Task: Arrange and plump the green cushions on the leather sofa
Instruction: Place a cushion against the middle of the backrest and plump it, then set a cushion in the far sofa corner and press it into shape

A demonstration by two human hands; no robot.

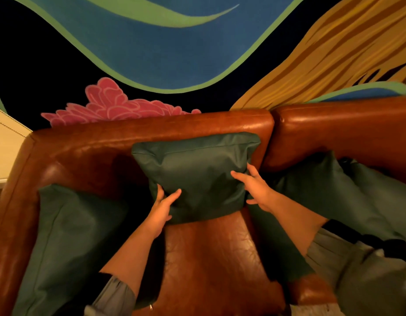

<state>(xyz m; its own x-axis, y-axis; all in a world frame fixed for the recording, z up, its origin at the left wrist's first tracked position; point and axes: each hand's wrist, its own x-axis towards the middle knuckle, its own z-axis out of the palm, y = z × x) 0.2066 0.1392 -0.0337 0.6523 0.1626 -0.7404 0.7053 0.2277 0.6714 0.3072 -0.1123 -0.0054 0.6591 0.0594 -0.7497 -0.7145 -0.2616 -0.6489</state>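
Observation:
A dark green cushion (197, 169) stands upright against the backrest of the brown leather sofa (152, 131). My left hand (162, 207) grips its lower left corner, thumb on the front face. My right hand (254, 185) presses on its right side, fingers spread over the fabric. A second green cushion (69, 242) leans against the left armrest. A third green cushion (329, 190) lies on the seat to the right, partly behind my right forearm.
The bare leather seat (211, 254) lies below the middle cushion. A gap splits the backrest from the neighbouring sofa section (345, 126) at the right. A painted mural wall (163, 53) rises behind, and a pale surface (6, 142) sits far left.

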